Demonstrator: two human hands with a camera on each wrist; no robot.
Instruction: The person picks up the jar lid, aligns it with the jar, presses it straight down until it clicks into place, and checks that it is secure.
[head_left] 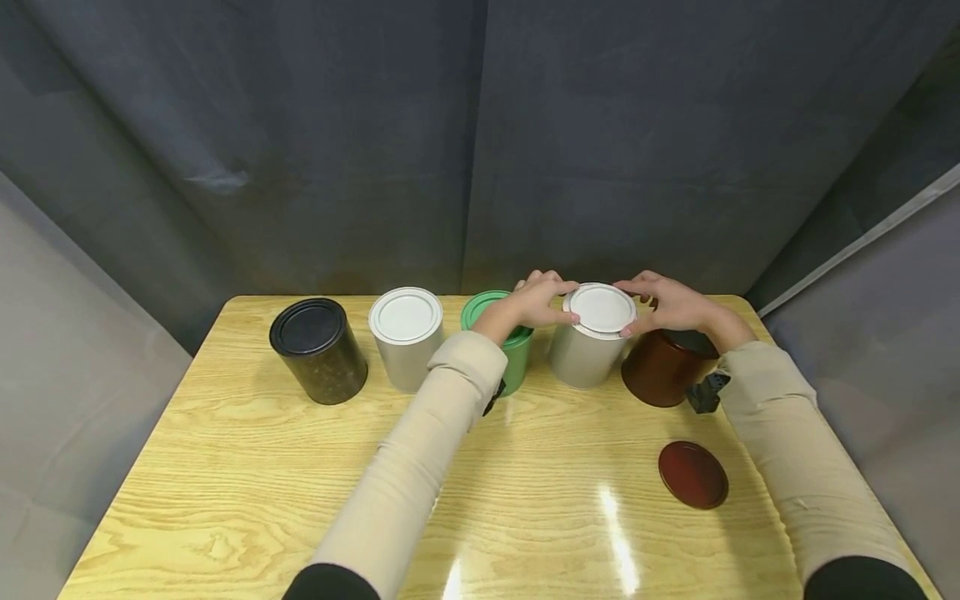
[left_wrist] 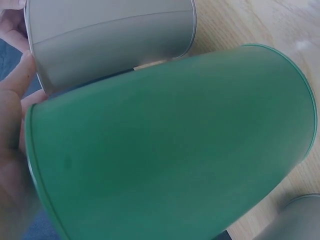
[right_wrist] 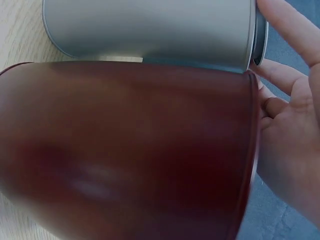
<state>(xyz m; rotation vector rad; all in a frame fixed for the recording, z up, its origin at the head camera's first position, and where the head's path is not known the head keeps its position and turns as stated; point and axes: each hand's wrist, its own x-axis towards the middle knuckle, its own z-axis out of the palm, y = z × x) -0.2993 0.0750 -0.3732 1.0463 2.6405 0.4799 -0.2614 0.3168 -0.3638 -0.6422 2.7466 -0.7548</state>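
Observation:
A white lid [head_left: 602, 309] sits at the top of a pale grey can [head_left: 583, 358]. On its left edge are the thumb and fingertips of my left hand [head_left: 534, 302]. My right hand [head_left: 675, 305] grips the opposite edge, with thumb in front and fingers behind. A narrow gap shows between lid and can rim in the right wrist view. Beneath my left wrist stands a green can [left_wrist: 170, 135] with a green lid. The lidless brown-red can [right_wrist: 125, 150] is under my right hand. Its dark red lid [head_left: 693, 475] lies flat on the table.
Further left stand a black can [head_left: 322, 358] with a black lid and another pale grey can [head_left: 408, 358] with a white lid. All the cans line the back of the wooden table [head_left: 225, 500]. Dark curtains [head_left: 360, 150] hang behind it.

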